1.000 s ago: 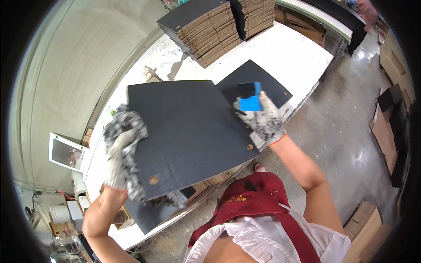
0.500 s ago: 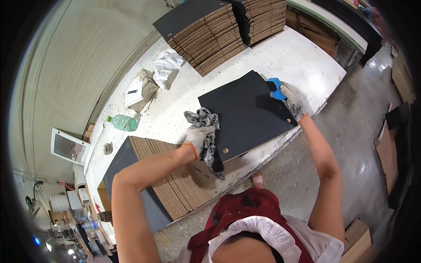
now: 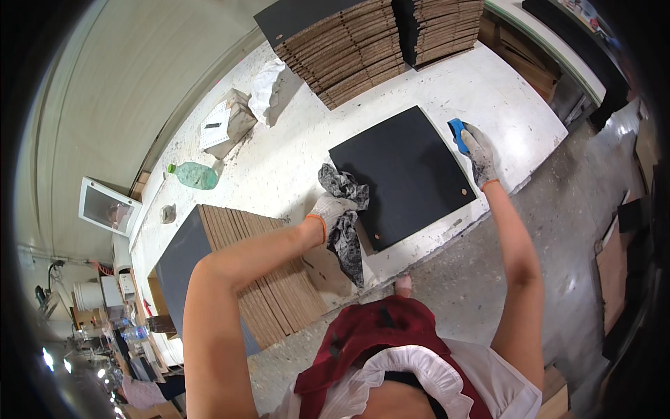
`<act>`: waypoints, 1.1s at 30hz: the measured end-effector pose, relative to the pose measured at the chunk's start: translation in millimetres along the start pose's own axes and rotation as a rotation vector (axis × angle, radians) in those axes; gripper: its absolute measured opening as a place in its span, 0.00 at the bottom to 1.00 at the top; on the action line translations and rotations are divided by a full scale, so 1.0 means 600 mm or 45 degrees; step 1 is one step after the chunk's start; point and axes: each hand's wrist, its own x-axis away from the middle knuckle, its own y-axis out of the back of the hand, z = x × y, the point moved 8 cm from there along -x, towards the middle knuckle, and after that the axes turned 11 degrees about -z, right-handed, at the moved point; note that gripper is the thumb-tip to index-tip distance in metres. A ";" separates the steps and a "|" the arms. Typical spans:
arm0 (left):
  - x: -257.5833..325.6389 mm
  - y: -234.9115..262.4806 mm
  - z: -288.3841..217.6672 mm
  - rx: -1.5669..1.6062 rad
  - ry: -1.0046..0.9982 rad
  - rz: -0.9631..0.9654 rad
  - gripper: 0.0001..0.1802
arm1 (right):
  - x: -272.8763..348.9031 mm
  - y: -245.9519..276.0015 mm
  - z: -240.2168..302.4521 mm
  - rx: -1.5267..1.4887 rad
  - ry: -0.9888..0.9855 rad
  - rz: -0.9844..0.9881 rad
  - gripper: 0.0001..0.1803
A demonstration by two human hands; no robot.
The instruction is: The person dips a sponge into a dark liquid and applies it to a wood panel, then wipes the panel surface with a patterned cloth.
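Observation:
A flat black board [image 3: 412,178] with small round holes near its corners lies on the white worktable [image 3: 307,150]. My left hand [image 3: 333,211], in a pale knit glove with an orange cuff, is closed around a black-and-white stained rag [image 3: 345,244] at the board's left edge. The rag hangs down toward the table's near edge. Past the board's right edge, my right hand [image 3: 480,153], in a smudged glove, grips a blue block [image 3: 458,135] that looks like a sponge or sanding block. That block is apart from the board.
Tall stacks of black-topped brown boards [image 3: 349,52] stand at the far side. Another stack [image 3: 255,269] leans at the near left. A green bottle [image 3: 195,176], a stained box [image 3: 227,126], crumpled white paper [image 3: 266,91] and a white-framed panel [image 3: 107,206] line the left side.
My right hand has moved off the board to the right, taking the blue block with it. The board now lies flat and turned slightly. My left hand still holds the rag.

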 end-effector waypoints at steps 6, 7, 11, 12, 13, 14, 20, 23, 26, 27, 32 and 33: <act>0.042 -0.029 -0.008 0.098 0.061 -0.151 0.09 | 0.036 -0.035 -0.006 -0.146 -0.156 -0.088 0.30; 0.044 -0.033 -0.008 0.133 0.080 -0.167 0.08 | 0.039 -0.030 0.012 0.023 -0.067 -0.130 0.31; 0.015 -0.043 0.002 0.168 -0.034 -0.096 0.09 | -0.001 -0.010 -0.055 -0.141 -0.134 -0.137 0.33; 0.009 -0.039 0.015 0.185 -0.032 -0.106 0.09 | 0.001 -0.016 -0.064 -0.173 -0.206 -0.129 0.34; 0.016 -0.040 0.013 0.214 -0.018 -0.140 0.08 | 0.005 -0.020 -0.060 -0.166 -0.202 -0.116 0.34; 0.021 -0.037 0.013 0.243 -0.003 -0.174 0.08 | 0.009 -0.021 -0.055 -0.107 -0.191 -0.121 0.34; 0.007 -0.033 0.016 0.164 -0.006 -0.160 0.03 | -0.006 -0.018 -0.063 0.044 0.012 -0.140 0.34; 0.007 -0.034 0.022 0.180 -0.020 -0.161 0.04 | -0.002 -0.021 -0.060 0.064 0.048 -0.182 0.34; 0.007 -0.040 0.016 0.125 -0.052 -0.113 0.05 | -0.008 -0.016 -0.063 0.072 0.081 -0.178 0.33; 0.007 -0.044 0.012 0.095 -0.069 -0.087 0.06 | -0.013 -0.012 -0.066 0.075 0.102 -0.168 0.33; -0.038 -0.012 0.010 0.125 -0.165 -0.263 0.04 | 0.016 -0.038 -0.043 -0.297 -0.215 -0.127 0.32; -0.054 0.006 0.019 0.119 -0.205 -0.355 0.05 | 0.021 -0.042 -0.035 -0.183 -0.170 -0.143 0.31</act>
